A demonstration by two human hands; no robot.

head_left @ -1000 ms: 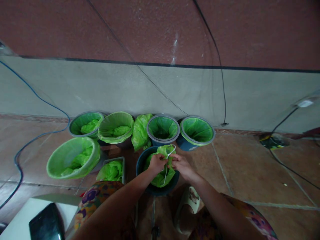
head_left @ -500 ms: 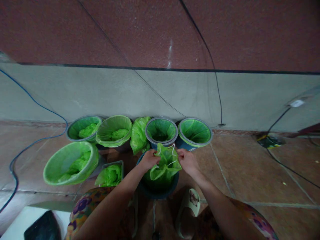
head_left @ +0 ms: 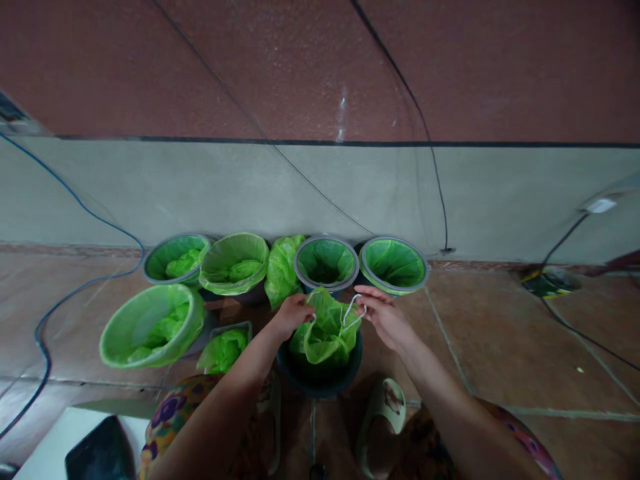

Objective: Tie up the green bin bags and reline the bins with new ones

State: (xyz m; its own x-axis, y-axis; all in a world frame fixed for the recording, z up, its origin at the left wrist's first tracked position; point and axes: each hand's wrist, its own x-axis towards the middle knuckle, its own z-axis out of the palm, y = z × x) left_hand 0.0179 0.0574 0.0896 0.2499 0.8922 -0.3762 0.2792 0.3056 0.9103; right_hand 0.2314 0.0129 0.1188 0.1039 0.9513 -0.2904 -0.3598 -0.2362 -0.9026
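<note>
A green plastic bag [head_left: 324, 331] sits in a dark blue bin [head_left: 320, 373] right in front of me. My left hand [head_left: 291, 315] pinches the bag's left top edge. My right hand [head_left: 384, 317] grips the right side, with the bag's white drawstring [head_left: 351, 313] looped round its fingers. Both hands hold the bag's mouth apart above the bin.
Several bins lined with green bags stand along the wall: two grey-rimmed ones [head_left: 327, 263] [head_left: 393, 265] just behind, others at left [head_left: 151, 326]. A loose green bag [head_left: 281, 270] lies between them. Cables run over the floor. A sandal [head_left: 385, 405] is below my arms.
My hands, close together over the bunched bag a second ago, have drawn apart and lifted its top edge, so the bag's mouth now stands wider.
</note>
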